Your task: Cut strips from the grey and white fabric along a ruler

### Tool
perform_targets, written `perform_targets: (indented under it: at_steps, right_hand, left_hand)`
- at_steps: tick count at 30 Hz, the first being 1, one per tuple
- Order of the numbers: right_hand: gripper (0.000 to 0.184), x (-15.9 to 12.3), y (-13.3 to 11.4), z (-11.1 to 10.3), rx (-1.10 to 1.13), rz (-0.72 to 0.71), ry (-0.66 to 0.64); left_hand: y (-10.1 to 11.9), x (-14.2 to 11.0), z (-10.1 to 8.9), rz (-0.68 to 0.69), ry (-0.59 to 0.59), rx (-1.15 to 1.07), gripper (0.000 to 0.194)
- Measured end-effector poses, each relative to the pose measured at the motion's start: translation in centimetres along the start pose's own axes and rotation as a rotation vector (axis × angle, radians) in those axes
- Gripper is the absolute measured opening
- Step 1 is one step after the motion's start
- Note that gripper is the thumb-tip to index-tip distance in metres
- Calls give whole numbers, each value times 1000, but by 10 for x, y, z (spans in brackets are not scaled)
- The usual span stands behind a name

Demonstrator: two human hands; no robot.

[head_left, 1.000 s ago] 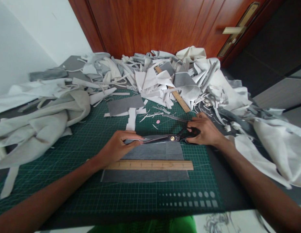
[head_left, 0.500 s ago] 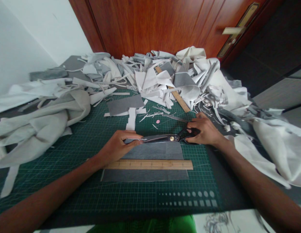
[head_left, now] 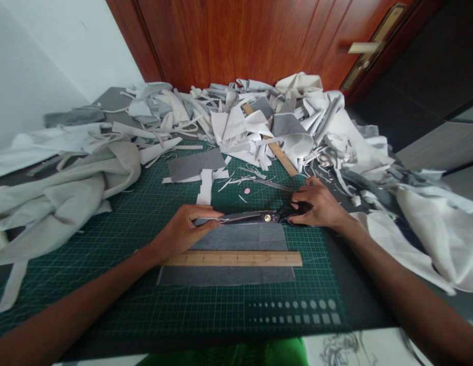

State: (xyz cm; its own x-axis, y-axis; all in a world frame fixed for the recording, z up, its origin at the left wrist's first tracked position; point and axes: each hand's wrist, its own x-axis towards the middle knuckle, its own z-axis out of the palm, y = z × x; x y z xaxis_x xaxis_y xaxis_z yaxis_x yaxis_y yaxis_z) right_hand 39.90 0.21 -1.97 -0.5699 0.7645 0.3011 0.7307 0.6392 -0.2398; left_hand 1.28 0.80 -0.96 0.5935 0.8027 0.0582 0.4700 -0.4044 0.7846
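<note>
Black-handled tailor's shears (head_left: 251,218) lie across the green cutting mat (head_left: 183,305), with the blades pointing left. My right hand (head_left: 316,204) is shut around the handles. My left hand (head_left: 186,229) pinches the blade tips. Just below the shears is a grey fabric piece (head_left: 240,237), and a wooden ruler (head_left: 232,258) lies across it. The fabric continues below the ruler, and the ruler's middle hides part of it. Thin white snippets and a small pink dot (head_left: 247,191) sit on the mat above the shears.
A large heap of white and grey fabric scraps (head_left: 240,122) covers the back of the table, with a wooden strip (head_left: 282,160) in it. A grey rectangle (head_left: 196,165) lies on the mat, beige cloth (head_left: 57,198) lies left, and a wooden door (head_left: 236,35) stands behind.
My right hand and the shears' handles have shifted slightly to the left. The ruler and fabric stay in the same place on the mat.
</note>
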Motion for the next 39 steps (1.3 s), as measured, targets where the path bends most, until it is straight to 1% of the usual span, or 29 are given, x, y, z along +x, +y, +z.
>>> perform_targets:
  at_steps: [9,17,25,29,35,39]
  right_hand:
    - [33,0,0,1,14,2,-3]
    - [35,0,2,0,23,0,-29]
    - [37,-1,4,1,29,-4,-28]
    - [36,-2,3,0,24,13,16]
    - [33,-3,8,1,28,124,107]
    - [30,-4,10,0,45,138,114]
  left_hand:
    - [2,0,0,4,-14,-13,27]
    - [-2,0,2,12,6,8,30]
    - [0,-1,1,-9,26,0,28]
    - [-1,-1,2,-2,30,3,25]
    - [-1,-1,3,12,34,16,27]
    - [2,-1,2,9,28,15,29]
